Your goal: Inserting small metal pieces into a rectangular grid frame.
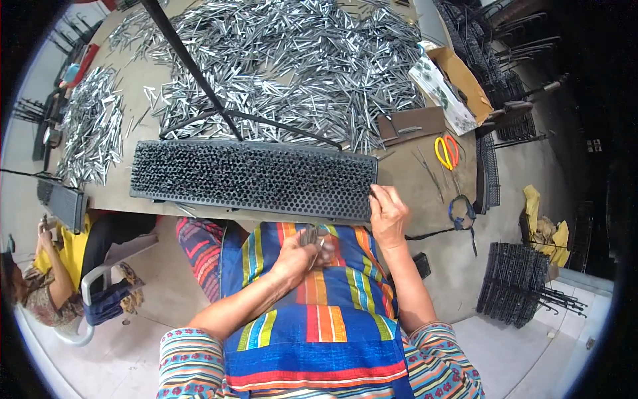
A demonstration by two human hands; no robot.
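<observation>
Head view: your left grip holds a bunch of thin grey metal strips; beyond it lies a long black perforated rectangular tray, your right grip at its right end, contents unclear.

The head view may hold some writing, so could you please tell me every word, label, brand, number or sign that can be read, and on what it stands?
No text can be read anywhere.
White sheet beside the cardboard box: dark greenish marks, too blurred to read.
Black perforated block: no lettering visible.
</observation>
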